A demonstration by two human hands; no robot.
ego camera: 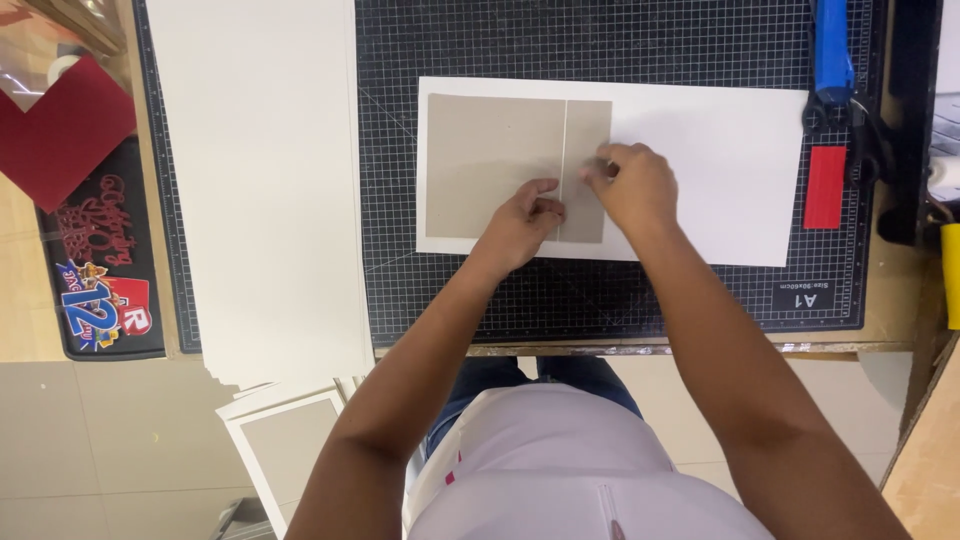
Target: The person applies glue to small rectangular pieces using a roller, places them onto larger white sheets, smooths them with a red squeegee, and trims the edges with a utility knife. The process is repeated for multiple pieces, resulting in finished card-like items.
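Left hand (522, 222) fingers curled, pressed on narrow greyboard strip (585, 170); right hand (632, 185) pinched at strip's right edge. Strip laid beside larger greyboard panel (493, 165) on white paper sheet (710, 180), atop cutting mat (600, 45). Board judged stiff, light; best handled by edges.

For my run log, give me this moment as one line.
left hand: on narrow grey board | right hand: same | wide grey board beside | white sheet beneath

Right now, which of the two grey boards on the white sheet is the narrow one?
The narrow grey strip right of the thin gap, under both hands; the wide grey board lies left of the gap.
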